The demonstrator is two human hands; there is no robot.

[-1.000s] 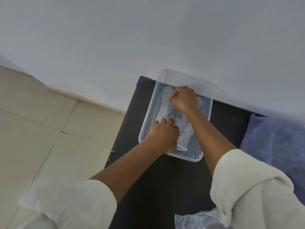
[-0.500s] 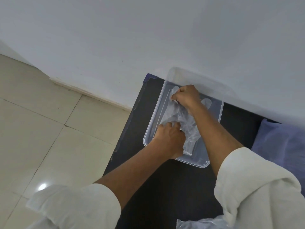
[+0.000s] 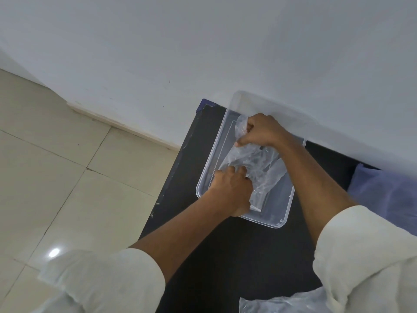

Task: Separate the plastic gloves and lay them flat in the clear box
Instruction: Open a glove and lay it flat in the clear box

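Observation:
A clear plastic box stands on the dark table, its far side against the white wall. Thin see-through plastic gloves lie crumpled inside it. My right hand is at the far end of the box, fingers closed on the gloves' upper end. My left hand is at the near left of the box, fingers closed on the gloves' lower part. The plastic between both hands is bunched and lifted a little off the box floor.
The dark table ends at its left edge above a tiled floor. A blue-violet bag lies at the right. More clear plastic lies at the table's near edge. The wall stands right behind the box.
The gloves were flatter under both hands a second ago; now both hands have closed on them and the plastic is bunched up. My right hand has shifted slightly toward the far end.

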